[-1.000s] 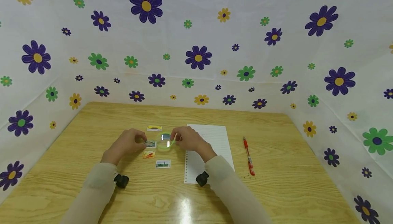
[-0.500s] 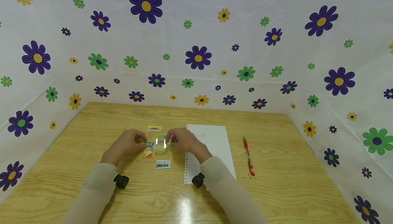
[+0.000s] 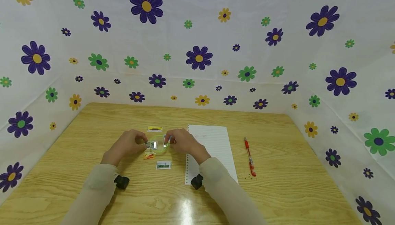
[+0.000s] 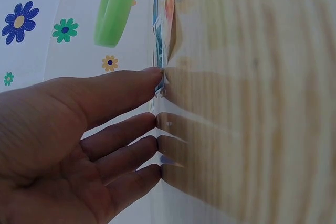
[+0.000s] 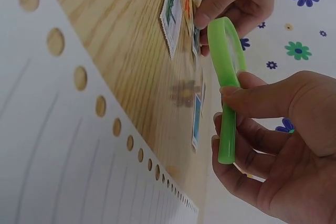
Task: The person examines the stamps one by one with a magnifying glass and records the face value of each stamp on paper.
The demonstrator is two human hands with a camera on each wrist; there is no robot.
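Note:
My right hand [image 3: 185,141] grips the handle of a green magnifying glass [image 5: 227,127], whose round lens hangs tilted over the stamps. My left hand [image 3: 128,142] rests on the table, its fairly straight fingertips [image 4: 149,120] down on the wood. Its thumb touches the edge of a small stamp [image 4: 160,56], which lies flat and is partly seen through the lens in the head view. Around it lie a yellow stamp [image 3: 155,129], an orange-red stamp [image 3: 149,155] and a green landscape stamp [image 3: 163,165]. A blue stamp [image 5: 196,121] is partly hidden by my right hand in the head view.
A lined, punched sheet of paper [image 3: 216,149] lies under my right forearm, with faint red writing near its top. Farther right is a red pen [image 3: 249,156] with small dark specks near its lower end. Flower-patterned cloth [image 3: 197,40] closes the wooden table's back and sides.
My right hand has moved a little to the left with the magnifying glass, so its lens now overlaps the stamp at my left fingertips. The left hand has stayed in place.

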